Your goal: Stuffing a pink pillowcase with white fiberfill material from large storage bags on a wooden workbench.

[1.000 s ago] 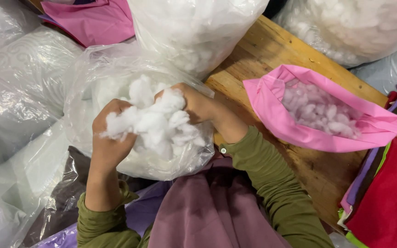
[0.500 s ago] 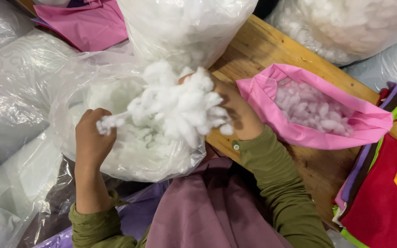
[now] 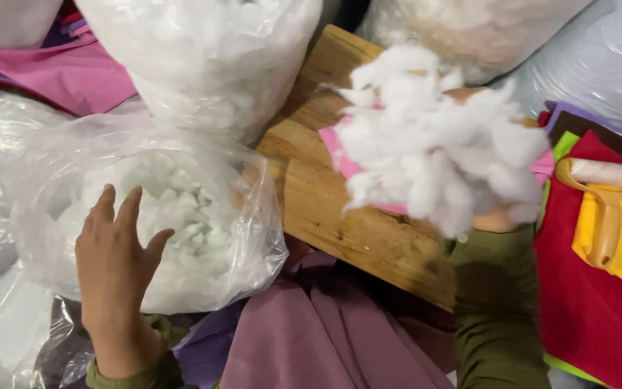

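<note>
My right hand (image 3: 497, 216) holds up a big clump of white stuffing (image 3: 433, 137) over the pink fabric cover (image 3: 340, 155), which is mostly hidden behind the clump. Only the heel of that hand shows below the fluff. My left hand (image 3: 113, 252) is spread, fingers apart and holding nothing, over the clear plastic bag of white stuffing (image 3: 181, 216) at the left. Both sleeves are olive green.
A wooden table (image 3: 325, 202) runs through the middle. More large clear bags of stuffing (image 3: 203, 57) stand at the back. Pink cloth (image 3: 66, 72) lies at the far left. Red, yellow and green felt sheets (image 3: 599, 302) with a lint roller (image 3: 606, 187) lie at the right. Mauve cloth (image 3: 311, 338) covers my lap.
My right hand carried the stuffing clump from the plastic bag rightward over the pink cover. My left hand let go of the stuffing and now hangs spread above the bag.
</note>
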